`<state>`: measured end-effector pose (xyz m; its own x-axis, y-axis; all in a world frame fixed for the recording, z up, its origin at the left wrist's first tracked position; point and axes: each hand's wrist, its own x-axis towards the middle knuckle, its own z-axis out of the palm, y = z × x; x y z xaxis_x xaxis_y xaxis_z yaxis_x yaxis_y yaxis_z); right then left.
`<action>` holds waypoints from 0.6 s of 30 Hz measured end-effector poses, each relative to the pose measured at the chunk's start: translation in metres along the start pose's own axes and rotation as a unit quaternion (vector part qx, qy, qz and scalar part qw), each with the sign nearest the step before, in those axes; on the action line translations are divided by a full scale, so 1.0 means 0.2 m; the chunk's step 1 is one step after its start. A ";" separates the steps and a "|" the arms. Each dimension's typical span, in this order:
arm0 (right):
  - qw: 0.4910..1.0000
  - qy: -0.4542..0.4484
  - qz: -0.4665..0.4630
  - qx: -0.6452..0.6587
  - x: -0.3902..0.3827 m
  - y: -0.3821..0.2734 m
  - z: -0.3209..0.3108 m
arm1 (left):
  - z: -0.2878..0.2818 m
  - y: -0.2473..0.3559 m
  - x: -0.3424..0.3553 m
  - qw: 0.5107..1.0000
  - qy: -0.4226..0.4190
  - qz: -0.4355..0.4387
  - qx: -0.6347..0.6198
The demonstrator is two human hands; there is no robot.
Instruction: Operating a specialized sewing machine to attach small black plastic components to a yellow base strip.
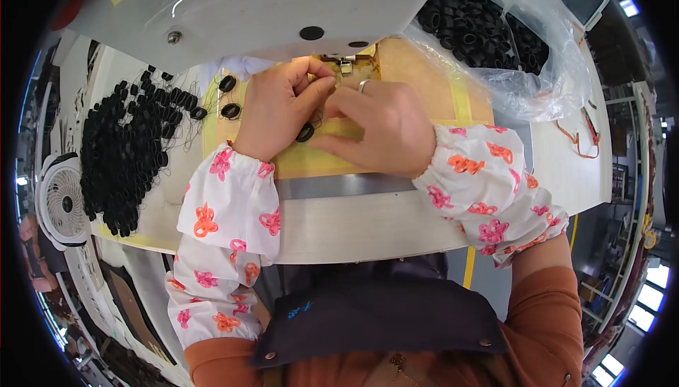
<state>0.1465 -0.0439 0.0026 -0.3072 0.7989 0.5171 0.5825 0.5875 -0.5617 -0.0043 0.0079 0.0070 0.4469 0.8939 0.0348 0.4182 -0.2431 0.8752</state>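
My left hand [286,104] is in front of the sewing machine's presser foot [346,66], thumb and index finger pinched together. What lies between these fingertips is too small to make out. Beside it, my right hand [385,125], with a ring on one finger, reaches in from the right. Its thumb stands apart from its bent index finger, and nothing shows between them. Some of its fingertips are hidden close to the left thumb. A small black band loop [305,132] lies between the hands. Two more black loops [230,110] rest left of my left hand.
The white sewing machine head [269,16] overhangs the work area. A heap of black loops strung with thread [124,154] covers the table's left side, near a white fan [64,200]. At right, a clear plastic bag [559,97] holds many black loops. Coloured wires [587,136] lie beyond it.
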 end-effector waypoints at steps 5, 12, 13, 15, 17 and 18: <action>0.995 0.009 0.009 -0.103 0.01 -0.05 0.11 | 0.02 -0.03 0.01 0.998 0.033 0.006 -0.044; 0.997 0.021 -0.013 -0.079 -0.01 0.02 0.09 | 0.00 -0.04 -0.01 0.998 0.030 0.051 -0.011; 0.997 0.021 -0.014 -0.078 -0.01 0.04 0.07 | -0.02 -0.04 -0.02 0.998 0.031 0.051 -0.011; 0.999 0.017 0.011 -0.047 0.00 0.06 0.02 | -0.06 -0.04 -0.03 0.994 -0.049 0.090 0.033; 0.999 0.006 0.033 -0.026 -0.01 0.05 0.00 | -0.08 -0.03 -0.04 0.993 -0.071 0.087 0.042; 0.998 -0.006 0.055 -0.005 -0.01 0.04 0.00 | -0.08 -0.03 -0.04 0.991 -0.092 0.083 0.050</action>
<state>0.1520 -0.0408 -0.0021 -0.2494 0.8601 0.4450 0.6209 0.4947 -0.6080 -0.0228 0.0083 0.0090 0.6486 0.7572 0.0769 0.4000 -0.4251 0.8120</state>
